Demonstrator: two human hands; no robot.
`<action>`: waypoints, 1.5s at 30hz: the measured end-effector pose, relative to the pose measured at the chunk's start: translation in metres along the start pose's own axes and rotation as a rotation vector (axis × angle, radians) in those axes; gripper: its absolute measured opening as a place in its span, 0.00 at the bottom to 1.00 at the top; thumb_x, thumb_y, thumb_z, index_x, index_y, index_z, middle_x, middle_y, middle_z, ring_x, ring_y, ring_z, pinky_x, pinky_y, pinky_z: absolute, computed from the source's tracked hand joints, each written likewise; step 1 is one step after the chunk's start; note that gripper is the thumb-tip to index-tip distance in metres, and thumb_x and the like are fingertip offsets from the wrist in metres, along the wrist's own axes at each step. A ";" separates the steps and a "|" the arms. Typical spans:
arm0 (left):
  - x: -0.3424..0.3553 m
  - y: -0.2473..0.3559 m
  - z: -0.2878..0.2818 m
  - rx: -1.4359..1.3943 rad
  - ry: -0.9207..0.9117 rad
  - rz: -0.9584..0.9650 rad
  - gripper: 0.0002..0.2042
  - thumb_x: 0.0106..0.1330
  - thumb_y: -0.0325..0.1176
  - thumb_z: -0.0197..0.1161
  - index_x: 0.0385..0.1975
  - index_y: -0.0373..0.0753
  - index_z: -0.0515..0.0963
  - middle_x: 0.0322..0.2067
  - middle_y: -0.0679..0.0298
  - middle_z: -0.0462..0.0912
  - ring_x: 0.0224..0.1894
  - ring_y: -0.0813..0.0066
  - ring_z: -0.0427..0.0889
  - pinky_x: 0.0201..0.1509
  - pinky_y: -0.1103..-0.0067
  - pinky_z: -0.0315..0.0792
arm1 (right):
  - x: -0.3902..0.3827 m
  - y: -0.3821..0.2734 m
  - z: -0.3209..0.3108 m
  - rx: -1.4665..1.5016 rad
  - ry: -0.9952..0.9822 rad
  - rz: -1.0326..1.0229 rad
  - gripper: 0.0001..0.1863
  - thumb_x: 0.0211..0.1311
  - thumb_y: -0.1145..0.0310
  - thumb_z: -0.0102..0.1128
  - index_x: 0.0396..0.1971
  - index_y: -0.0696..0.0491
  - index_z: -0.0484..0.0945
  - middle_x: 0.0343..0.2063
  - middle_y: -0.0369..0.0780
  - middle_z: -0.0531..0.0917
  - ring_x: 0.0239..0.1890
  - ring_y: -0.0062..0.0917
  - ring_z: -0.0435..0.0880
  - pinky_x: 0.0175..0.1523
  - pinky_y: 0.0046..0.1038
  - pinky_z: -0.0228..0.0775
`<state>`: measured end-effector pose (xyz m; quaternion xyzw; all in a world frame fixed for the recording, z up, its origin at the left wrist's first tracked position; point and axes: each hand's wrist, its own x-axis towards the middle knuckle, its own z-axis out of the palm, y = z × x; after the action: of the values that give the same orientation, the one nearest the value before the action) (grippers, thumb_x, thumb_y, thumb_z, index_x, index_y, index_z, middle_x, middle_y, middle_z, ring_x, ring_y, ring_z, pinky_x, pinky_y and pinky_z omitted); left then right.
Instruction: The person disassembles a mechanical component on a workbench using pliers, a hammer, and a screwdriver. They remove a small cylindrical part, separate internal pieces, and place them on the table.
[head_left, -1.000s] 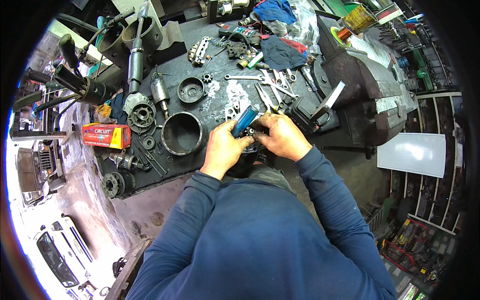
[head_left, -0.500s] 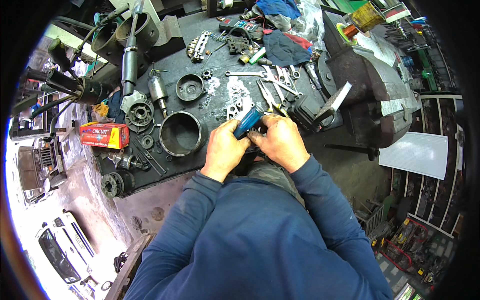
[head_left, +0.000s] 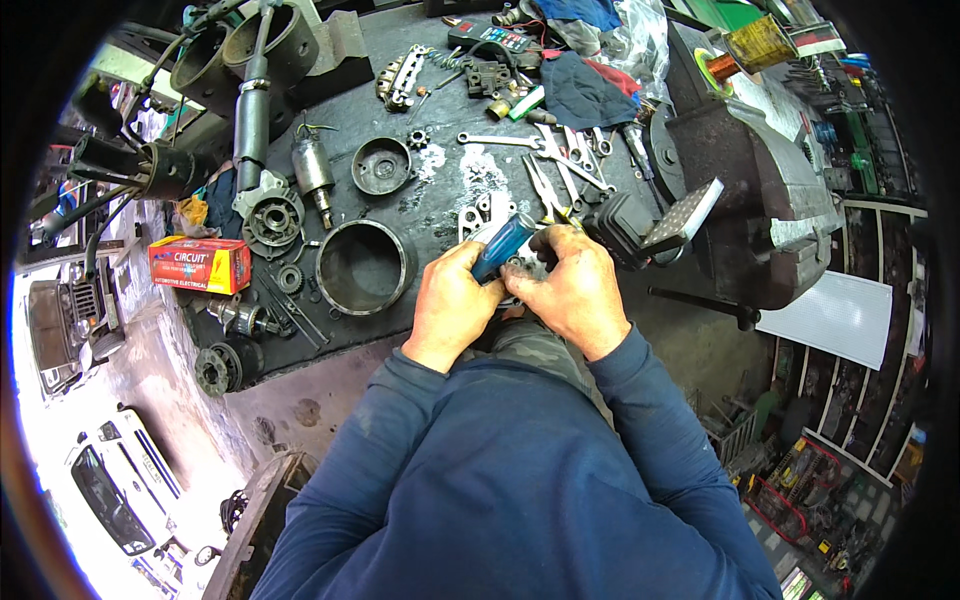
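Note:
My left hand [head_left: 447,305] is closed round a tool with a thick, translucent blue handle [head_left: 508,245], which tilts up and away from me; its working end is hidden. Close beside it, my right hand [head_left: 573,290] has its thumb and fingers bent round a silver metal part [head_left: 528,262], mostly covered by the hands. Both hands are over the bench's near edge. Just beyond them are a light metal bracket with holes [head_left: 487,213] and pliers with yellow grips [head_left: 545,190].
On the dark bench [head_left: 440,240] are a wide metal ring [head_left: 366,268], a round cup [head_left: 382,166], a small motor [head_left: 313,170], a red and yellow box [head_left: 200,264] and several wrenches [head_left: 500,140]. A large bench vise [head_left: 745,190] stands at the right, its bar [head_left: 700,303] sticking out.
My right hand has shifted slightly, and more of the silver part shows between the hands. The blue handle stays in my left hand. The whole view has moved a little.

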<state>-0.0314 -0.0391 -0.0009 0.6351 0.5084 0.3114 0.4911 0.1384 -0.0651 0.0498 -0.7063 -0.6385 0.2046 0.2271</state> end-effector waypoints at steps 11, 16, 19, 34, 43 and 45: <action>-0.003 0.004 -0.006 0.035 -0.063 -0.102 0.19 0.54 0.30 0.83 0.43 0.30 0.85 0.37 0.46 0.88 0.38 0.48 0.89 0.43 0.65 0.80 | -0.013 0.006 -0.011 0.189 -0.097 0.199 0.16 0.54 0.73 0.70 0.44 0.63 0.85 0.38 0.50 0.89 0.41 0.43 0.90 0.51 0.41 0.82; -0.001 -0.008 -0.003 -0.050 -0.036 -0.096 0.20 0.52 0.32 0.85 0.41 0.30 0.85 0.34 0.48 0.87 0.34 0.55 0.88 0.41 0.66 0.79 | -0.023 0.018 -0.012 0.140 -0.103 0.148 0.16 0.56 0.75 0.70 0.45 0.63 0.87 0.36 0.48 0.90 0.39 0.37 0.91 0.49 0.36 0.84; -0.004 -0.016 -0.003 -0.147 -0.040 -0.140 0.19 0.53 0.30 0.85 0.40 0.31 0.85 0.33 0.55 0.88 0.32 0.69 0.84 0.41 0.71 0.79 | -0.022 0.022 -0.005 0.195 -0.116 0.096 0.16 0.58 0.75 0.73 0.46 0.62 0.87 0.38 0.48 0.90 0.38 0.36 0.91 0.48 0.35 0.84; -0.005 -0.010 -0.007 -0.256 -0.071 -0.198 0.17 0.60 0.28 0.83 0.47 0.32 0.86 0.33 0.65 0.90 0.34 0.83 0.85 0.37 0.79 0.81 | 0.008 0.044 0.007 0.642 -0.366 0.006 0.15 0.64 0.77 0.73 0.50 0.55 0.89 0.41 0.43 0.89 0.45 0.33 0.88 0.51 0.35 0.80; -0.004 -0.009 -0.012 -0.192 -0.123 -0.201 0.17 0.61 0.25 0.81 0.49 0.32 0.87 0.36 0.67 0.90 0.37 0.84 0.84 0.45 0.79 0.82 | 0.018 0.042 0.008 0.578 -0.385 -0.212 0.15 0.66 0.77 0.72 0.52 0.58 0.88 0.40 0.42 0.87 0.44 0.28 0.85 0.53 0.31 0.79; -0.003 -0.010 -0.012 -0.171 -0.121 -0.197 0.17 0.61 0.26 0.82 0.48 0.32 0.87 0.35 0.67 0.90 0.36 0.84 0.84 0.44 0.78 0.81 | 0.016 0.043 0.007 0.678 -0.437 -0.026 0.16 0.66 0.77 0.71 0.53 0.58 0.87 0.39 0.40 0.85 0.43 0.26 0.83 0.52 0.30 0.79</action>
<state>-0.0459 -0.0384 -0.0059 0.5555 0.5092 0.2650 0.6016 0.1710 -0.0521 0.0190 -0.5231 -0.5771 0.5460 0.3086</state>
